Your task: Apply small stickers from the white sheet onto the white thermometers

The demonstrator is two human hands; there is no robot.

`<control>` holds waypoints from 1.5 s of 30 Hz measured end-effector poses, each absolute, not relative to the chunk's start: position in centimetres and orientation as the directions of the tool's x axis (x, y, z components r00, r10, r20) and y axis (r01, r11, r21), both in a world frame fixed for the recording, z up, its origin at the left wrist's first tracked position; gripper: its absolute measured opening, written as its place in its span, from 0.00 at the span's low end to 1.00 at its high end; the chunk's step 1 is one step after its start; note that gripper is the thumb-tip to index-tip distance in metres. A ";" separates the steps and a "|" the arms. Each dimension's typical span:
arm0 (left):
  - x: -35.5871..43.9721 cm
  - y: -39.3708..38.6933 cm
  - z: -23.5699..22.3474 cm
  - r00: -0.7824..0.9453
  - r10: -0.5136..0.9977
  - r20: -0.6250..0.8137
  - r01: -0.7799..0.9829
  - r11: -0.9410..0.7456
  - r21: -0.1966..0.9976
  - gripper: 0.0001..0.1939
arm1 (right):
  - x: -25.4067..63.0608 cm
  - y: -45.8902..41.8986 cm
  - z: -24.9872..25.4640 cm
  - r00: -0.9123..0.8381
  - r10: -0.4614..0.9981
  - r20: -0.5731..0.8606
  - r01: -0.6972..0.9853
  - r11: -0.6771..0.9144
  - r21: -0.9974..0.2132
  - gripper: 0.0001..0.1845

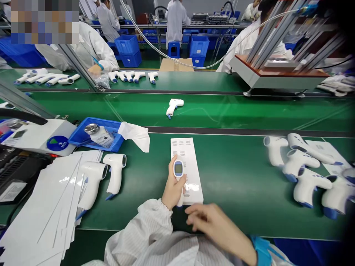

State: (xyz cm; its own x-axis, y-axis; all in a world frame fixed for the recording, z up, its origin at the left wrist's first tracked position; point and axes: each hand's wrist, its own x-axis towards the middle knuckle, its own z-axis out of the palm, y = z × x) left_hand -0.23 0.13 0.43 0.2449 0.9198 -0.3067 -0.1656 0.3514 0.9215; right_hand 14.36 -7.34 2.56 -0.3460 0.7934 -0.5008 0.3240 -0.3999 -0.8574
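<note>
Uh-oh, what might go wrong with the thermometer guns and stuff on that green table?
The thermometer gun might slip, since only the left hand holds it. The fanned-out papers poke past the front edge of the green table, so a bump could slide them off. The bottle leans in the blue tray and might leak if its lid is loose.

White striped sleeves, blue wrist strap.

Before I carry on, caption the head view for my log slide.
Left hand holding a white handheld thermometer over a white label sheet; right hand empty beside it.
</note>
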 end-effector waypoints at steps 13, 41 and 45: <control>-1.1 1.2 0.7 0.198 0.936 -0.290 -0.181 0.325 0.928 0.36 | 14.5 4.2 -1.5 -0.115 0.991 0.068 0.733 0.131 -0.668 0.09; -0.6 1.6 -0.2 0.127 0.983 -0.132 -0.235 0.160 0.959 0.33 | 14.0 2.9 5.1 -0.404 0.913 -0.054 0.427 0.136 -0.894 0.05; -0.4 1.6 -0.5 0.143 0.979 -0.145 -0.167 0.168 0.971 0.36 | 13.4 4.5 5.2 -0.280 0.955 0.097 0.442 0.218 -0.870 0.04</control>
